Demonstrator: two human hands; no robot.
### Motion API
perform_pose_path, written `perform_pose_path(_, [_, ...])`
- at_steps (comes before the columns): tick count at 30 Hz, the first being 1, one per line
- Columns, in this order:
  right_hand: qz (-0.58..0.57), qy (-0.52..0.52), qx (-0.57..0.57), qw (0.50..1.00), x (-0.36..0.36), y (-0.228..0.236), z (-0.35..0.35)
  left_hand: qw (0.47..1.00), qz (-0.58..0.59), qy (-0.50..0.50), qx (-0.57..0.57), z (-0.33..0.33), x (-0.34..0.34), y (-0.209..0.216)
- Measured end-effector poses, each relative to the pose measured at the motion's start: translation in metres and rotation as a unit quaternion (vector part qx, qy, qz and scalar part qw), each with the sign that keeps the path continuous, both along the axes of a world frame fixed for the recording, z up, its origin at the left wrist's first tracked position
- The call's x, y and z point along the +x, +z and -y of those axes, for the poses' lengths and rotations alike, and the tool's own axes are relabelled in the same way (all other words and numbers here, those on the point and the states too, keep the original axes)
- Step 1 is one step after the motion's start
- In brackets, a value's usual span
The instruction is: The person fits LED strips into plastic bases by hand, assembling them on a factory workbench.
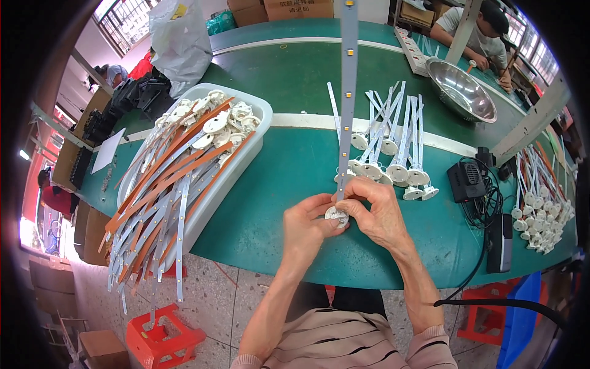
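1. The light strip [348,92] is running nearly straight up the view from the person's hands, leaning slightly right, its far end passing out of sight; its white round base [335,215] is sitting at the near end.
2. The strip is showing a pale grey face dotted with small yellowish squares in a single row.
3. The left hand [306,227] is pinching the base, and the right hand [373,212] is gripping the strip's foot beside it, both over the near edge of the green table [246,209].
4. Bare tabletop is stretching leftward to a heaped white tub [264,132]; finished-looking strips [399,154] are lying just beyond the right hand, a black adapter [465,181] farther right.
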State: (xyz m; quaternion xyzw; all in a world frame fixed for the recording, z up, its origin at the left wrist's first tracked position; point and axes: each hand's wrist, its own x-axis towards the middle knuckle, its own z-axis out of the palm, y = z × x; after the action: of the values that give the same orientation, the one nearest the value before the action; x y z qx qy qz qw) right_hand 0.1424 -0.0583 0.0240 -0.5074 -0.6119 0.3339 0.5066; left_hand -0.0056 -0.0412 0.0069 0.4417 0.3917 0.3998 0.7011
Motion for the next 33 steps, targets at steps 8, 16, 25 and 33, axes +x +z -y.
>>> perform_pose_path(8, [0.073, -0.005, 0.081, 0.994, -0.001, -0.009, -0.002, 0.999, 0.001, 0.027, -0.027, 0.001, -0.001, -0.001])
perform_pose_path(16, [0.048, 0.005, 0.073, 0.996, -0.003, -0.014, -0.004, 0.999, 0.000, 0.028, -0.031, 0.001, 0.000, -0.001])
perform_pose_path(25, [0.038, 0.010, 0.066, 0.997, -0.003, -0.016, -0.005, 1.000, 0.001, 0.031, -0.002, -0.001, 0.000, 0.000])
perform_pose_path(33, [0.021, -0.003, -0.017, 1.000, 0.003, -0.008, 0.001, 0.995, 0.012, -0.095, 0.033, -0.003, -0.014, -0.004])
